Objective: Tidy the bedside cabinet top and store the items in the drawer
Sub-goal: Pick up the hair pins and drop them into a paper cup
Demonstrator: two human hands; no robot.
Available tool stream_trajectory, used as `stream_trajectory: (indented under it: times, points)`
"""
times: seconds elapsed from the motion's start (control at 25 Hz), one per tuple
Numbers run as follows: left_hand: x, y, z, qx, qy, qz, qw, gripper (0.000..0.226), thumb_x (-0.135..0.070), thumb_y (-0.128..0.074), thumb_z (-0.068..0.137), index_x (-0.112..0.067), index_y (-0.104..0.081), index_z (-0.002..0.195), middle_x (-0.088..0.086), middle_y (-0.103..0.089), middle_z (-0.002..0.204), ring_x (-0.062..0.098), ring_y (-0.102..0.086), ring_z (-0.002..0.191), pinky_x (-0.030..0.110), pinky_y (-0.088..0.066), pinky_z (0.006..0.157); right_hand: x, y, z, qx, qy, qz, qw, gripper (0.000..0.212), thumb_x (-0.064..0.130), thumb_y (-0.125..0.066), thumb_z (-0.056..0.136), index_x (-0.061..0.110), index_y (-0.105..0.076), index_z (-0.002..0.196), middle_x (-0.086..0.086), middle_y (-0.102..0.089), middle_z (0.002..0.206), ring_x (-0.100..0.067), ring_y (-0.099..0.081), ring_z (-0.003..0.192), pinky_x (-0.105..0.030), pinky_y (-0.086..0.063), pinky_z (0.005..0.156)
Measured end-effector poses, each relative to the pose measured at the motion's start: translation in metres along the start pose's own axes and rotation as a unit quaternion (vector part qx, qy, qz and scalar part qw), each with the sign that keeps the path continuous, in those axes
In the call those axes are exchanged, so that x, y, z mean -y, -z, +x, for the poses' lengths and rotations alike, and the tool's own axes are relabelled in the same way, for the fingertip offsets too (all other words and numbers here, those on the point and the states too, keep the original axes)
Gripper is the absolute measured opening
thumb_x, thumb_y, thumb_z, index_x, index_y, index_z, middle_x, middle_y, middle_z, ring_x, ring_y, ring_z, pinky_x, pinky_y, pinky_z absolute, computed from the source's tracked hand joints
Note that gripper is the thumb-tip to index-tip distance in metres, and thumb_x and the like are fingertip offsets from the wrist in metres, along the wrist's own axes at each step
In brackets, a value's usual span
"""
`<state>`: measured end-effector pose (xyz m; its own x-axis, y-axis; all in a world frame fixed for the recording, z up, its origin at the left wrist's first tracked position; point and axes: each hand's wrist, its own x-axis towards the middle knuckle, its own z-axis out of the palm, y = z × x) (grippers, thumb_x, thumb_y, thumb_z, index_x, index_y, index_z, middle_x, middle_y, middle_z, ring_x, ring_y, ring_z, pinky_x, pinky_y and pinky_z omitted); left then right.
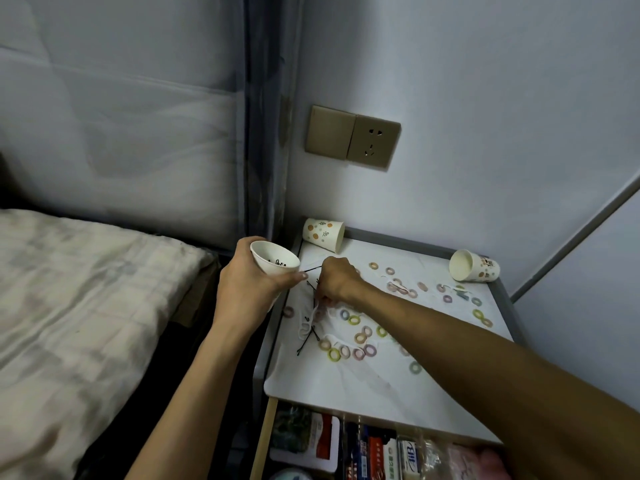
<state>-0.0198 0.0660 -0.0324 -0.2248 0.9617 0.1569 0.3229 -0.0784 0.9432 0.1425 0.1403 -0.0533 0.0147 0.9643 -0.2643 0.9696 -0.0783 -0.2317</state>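
Observation:
My left hand [249, 284] grips a white paper cup [275, 261] tilted over the left edge of the white cabinet top [346, 382]; a few black hairpins lie inside it. My right hand [337, 282] is closed on black hairpins [311, 270] right beside the cup's rim. More black hairpins [310, 339] and several small pastel hair ties [360, 337] lie scattered on the top. The drawer [346, 445] below stands open, packed with boxes and packets.
Two patterned paper cups lie on their sides: one [323, 234] at the back left corner, one [474, 266] at the back right. A grey raised rim [505, 299] edges the top. A wall socket [353, 142] is above. The bed [86, 306] is at left.

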Motion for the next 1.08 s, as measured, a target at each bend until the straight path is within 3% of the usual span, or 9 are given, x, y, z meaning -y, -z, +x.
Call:
stream_trajectory:
  times: [0.32,0.48,0.68,0.8,0.88,1.0,1.08]
  points:
    - [-0.001,0.000,-0.001,0.002,0.004,0.000,1.000,0.071,-0.036,-0.090,0.057,-0.026,-0.054,0.117,-0.011,-0.064,0.097,0.011,-0.061,0.093,0.025,-0.048,0.072,0.016,-0.009,0.002,-0.029,0.028,-0.054,0.998,0.024,0.011,-0.059,0.089,0.007,-0.063,0.113,-0.016,-0.062,0.121,-0.035,-0.061,0.110,-0.031,-0.041,0.072]
    - [-0.002,0.002,-0.003,0.003,0.004,0.002,1.000,0.070,-0.035,-0.090,0.058,-0.026,-0.055,0.117,-0.015,-0.062,0.093,0.006,-0.059,0.091,0.016,-0.041,0.065,0.016,-0.012,0.000,-0.013,0.066,-0.101,0.993,0.025,0.005,-0.052,0.093,0.006,-0.062,0.116,-0.018,-0.061,0.121,-0.034,-0.060,0.109,-0.032,-0.041,0.073]
    - [-0.002,0.007,-0.004,0.005,0.007,0.006,1.000,0.072,-0.038,-0.089,0.057,-0.026,-0.054,0.119,-0.012,-0.063,0.097,0.013,-0.060,0.095,0.023,-0.046,0.071,0.011,-0.015,0.000,0.003,0.111,-0.135,0.985,0.029,0.000,-0.054,0.090,0.005,-0.061,0.118,-0.018,-0.061,0.122,-0.033,-0.060,0.109,-0.033,-0.046,0.078]
    - [-0.003,0.007,-0.003,0.007,0.005,0.007,1.000,0.073,-0.041,-0.089,0.056,-0.026,-0.054,0.119,-0.015,-0.061,0.092,0.010,-0.059,0.092,0.018,-0.043,0.066,0.002,-0.008,0.004,-0.022,0.100,-0.076,0.992,0.017,0.000,-0.058,0.088,0.000,-0.061,0.105,-0.022,-0.063,0.112,-0.034,-0.063,0.099,-0.030,-0.044,0.068]
    - [-0.002,0.006,-0.003,0.010,0.007,0.009,1.000,0.072,-0.042,-0.088,0.056,-0.027,-0.053,0.117,-0.017,-0.060,0.091,0.004,-0.058,0.088,0.016,-0.041,0.064,-0.008,0.001,0.006,-0.059,0.087,0.015,0.994,0.010,-0.003,-0.057,0.087,0.000,-0.059,0.096,-0.021,-0.067,0.100,-0.031,-0.065,0.088,-0.030,-0.050,0.067]
    - [-0.002,0.003,-0.004,0.015,0.009,0.020,1.000,0.067,-0.041,-0.087,0.058,-0.029,-0.054,0.114,-0.020,-0.059,0.089,-0.005,-0.054,0.083,0.012,-0.038,0.059,-0.021,0.019,-0.004,-0.087,0.080,0.217,0.969,0.011,0.000,-0.044,0.095,0.002,-0.054,0.090,-0.017,-0.072,0.087,-0.019,-0.067,0.069,-0.026,-0.053,0.062]
    - [-0.002,-0.001,-0.005,0.024,0.012,0.025,0.999,0.064,-0.037,-0.088,0.060,-0.029,-0.054,0.113,-0.017,-0.060,0.089,-0.004,-0.055,0.082,0.012,-0.038,0.058,-0.027,0.037,-0.017,-0.085,0.119,0.261,0.954,0.012,0.003,-0.043,0.097,-0.001,-0.052,0.092,-0.014,-0.074,0.086,-0.019,-0.068,0.073,-0.023,-0.050,0.064]
